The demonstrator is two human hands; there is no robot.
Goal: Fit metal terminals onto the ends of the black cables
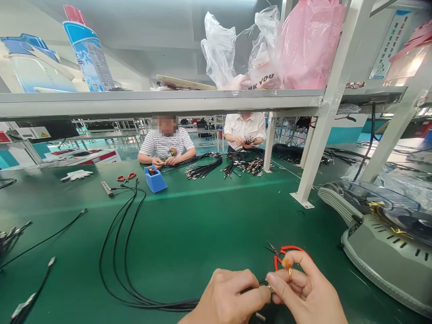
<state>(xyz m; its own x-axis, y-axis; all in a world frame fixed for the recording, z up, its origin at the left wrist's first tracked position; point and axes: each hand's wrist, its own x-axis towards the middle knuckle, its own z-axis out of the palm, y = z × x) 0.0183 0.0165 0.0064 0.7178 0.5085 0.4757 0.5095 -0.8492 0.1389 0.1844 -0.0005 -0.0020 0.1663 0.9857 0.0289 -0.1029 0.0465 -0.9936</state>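
Both hands meet low over the green table (202, 216). The left hand (229, 294) pinches the end of a thin black cable bundle (118, 252), whose loops trail away to its left. The right hand (305, 292) pinches a small amber piece (287, 263), perhaps tape, just above that end. The cable looks light and limp, best held close to its tip. Red snips (286, 252) lie just beyond the fingers.

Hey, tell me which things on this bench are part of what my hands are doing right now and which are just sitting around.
In hand:
left hand and right hand pinching the black cables
small amber piece at the right fingers

Lying about:
red scissors by the right hand
tape dispenser
blue box
white glove
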